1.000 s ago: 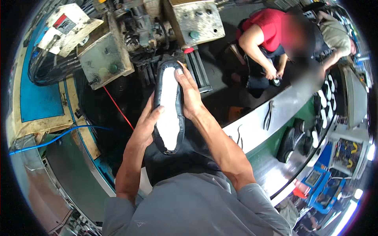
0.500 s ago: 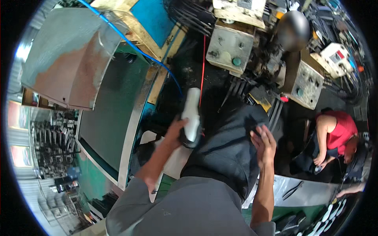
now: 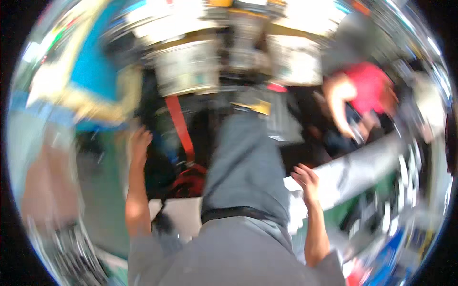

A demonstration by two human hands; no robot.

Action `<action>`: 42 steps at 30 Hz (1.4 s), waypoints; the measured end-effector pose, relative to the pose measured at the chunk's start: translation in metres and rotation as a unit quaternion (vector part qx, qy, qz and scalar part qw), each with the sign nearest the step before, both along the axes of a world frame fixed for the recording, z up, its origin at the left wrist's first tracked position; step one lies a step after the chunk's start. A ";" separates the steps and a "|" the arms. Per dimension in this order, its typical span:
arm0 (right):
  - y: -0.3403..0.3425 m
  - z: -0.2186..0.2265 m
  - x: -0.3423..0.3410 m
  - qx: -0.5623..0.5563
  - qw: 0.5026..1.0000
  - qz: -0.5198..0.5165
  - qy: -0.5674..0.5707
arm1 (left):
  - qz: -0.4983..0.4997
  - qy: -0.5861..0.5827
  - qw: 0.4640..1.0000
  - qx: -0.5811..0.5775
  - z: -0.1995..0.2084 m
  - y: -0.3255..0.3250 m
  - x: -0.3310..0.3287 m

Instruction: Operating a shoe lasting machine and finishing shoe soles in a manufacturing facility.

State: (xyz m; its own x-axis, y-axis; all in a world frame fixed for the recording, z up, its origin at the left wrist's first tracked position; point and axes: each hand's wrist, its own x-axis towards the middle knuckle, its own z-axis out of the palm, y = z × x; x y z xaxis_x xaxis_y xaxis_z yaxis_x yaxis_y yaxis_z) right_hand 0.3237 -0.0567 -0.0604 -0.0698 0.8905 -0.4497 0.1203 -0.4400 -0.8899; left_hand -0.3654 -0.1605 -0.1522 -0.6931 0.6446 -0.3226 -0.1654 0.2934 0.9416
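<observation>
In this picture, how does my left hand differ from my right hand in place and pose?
The left hand sits higher in the picture; the right hand is lower. The left hand is near the green belt, the right hand near the pale metal bench. The left hand points nearly straight up the picture, while the right hand leans leftward. Both are bare, blurred, and show nothing held.

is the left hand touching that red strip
Apart. The head view, though blurred, shows a dark gap between the left hand and the red strip, which lies to its right.
</observation>
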 end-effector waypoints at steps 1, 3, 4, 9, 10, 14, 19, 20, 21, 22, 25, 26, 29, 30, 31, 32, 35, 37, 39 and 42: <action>-0.014 -0.016 0.016 0.016 1.000 0.005 -0.018 | -0.044 -0.030 0.998 0.027 0.010 0.016 0.036; -0.061 -0.092 0.072 -0.002 0.989 -0.094 -0.119 | -0.126 -0.052 0.988 0.076 0.024 0.049 0.118; -0.086 -0.121 0.119 0.001 0.958 -0.050 -0.283 | -0.157 -0.065 0.982 0.087 0.015 0.082 0.164; -0.279 -0.145 0.226 -0.262 0.871 -0.366 -0.197 | -0.401 0.361 0.841 0.035 -0.002 0.145 0.307; -0.333 -0.161 0.248 -0.336 0.831 -0.417 -0.150 | -0.431 0.406 0.805 0.032 0.020 0.152 0.327; -0.553 -0.176 0.389 -0.442 0.729 -0.146 -0.502 | -0.441 0.105 0.891 0.029 -0.074 0.148 0.338; -0.381 -0.175 0.418 -0.183 0.664 -0.437 -0.579 | -0.422 0.086 0.903 0.007 -0.002 0.161 0.295; -0.319 -0.155 0.438 -0.223 0.712 -0.419 -0.517 | -0.417 0.105 0.903 -0.003 0.003 0.157 0.279; -0.277 -0.137 0.454 -0.149 0.710 -0.413 -0.551 | -0.417 0.081 0.906 -0.005 -0.005 0.157 0.264; -0.232 -0.120 0.460 -0.095 0.747 -0.392 -0.528 | -0.410 0.064 0.910 -0.009 -0.006 0.154 0.251; -0.164 -0.076 0.503 -0.066 0.767 -0.361 -0.526 | -0.398 0.079 0.913 -0.039 0.011 0.146 0.279; -0.146 -0.070 0.512 -0.094 0.810 -0.313 -0.486 | -0.395 0.092 0.913 -0.048 0.017 0.142 0.283; -0.130 -0.076 0.536 -0.129 0.844 -0.246 -0.459 | -0.408 0.104 0.906 -0.049 0.018 0.135 0.295; -0.133 -0.083 0.535 -0.145 0.840 -0.231 -0.469 | -0.405 0.106 0.907 -0.051 0.022 0.131 0.300; -0.137 -0.089 0.532 -0.137 0.814 -0.250 -0.506 | -0.402 0.107 0.908 -0.044 0.024 0.127 0.307; -0.143 -0.093 0.529 -0.139 0.812 -0.252 -0.508 | -0.401 0.106 0.909 -0.036 0.024 0.124 0.316; -0.151 -0.093 0.490 -0.160 0.824 -0.226 -0.494 | -0.393 0.103 0.913 -0.032 0.038 0.119 0.334; -0.176 -0.099 0.409 -0.196 0.833 -0.260 -0.448 | -0.392 0.115 0.912 -0.025 0.053 0.115 0.337; -0.228 -0.097 0.351 -0.175 0.824 -0.308 -0.441 | -0.421 0.116 0.900 -0.009 0.069 0.120 0.376; -0.263 -0.092 0.285 -0.167 0.808 -0.350 -0.444 | -0.453 0.058 0.889 0.027 0.074 0.122 0.415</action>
State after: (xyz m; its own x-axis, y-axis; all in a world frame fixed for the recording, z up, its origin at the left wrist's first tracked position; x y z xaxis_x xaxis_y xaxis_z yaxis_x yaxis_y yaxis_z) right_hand 0.6089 -0.3194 -0.1528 0.8799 0.3917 -0.2690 0.2642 -0.8739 -0.4081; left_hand 0.0494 -0.0386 -0.0780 0.0932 0.9675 -0.2349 0.2145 0.2109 0.9537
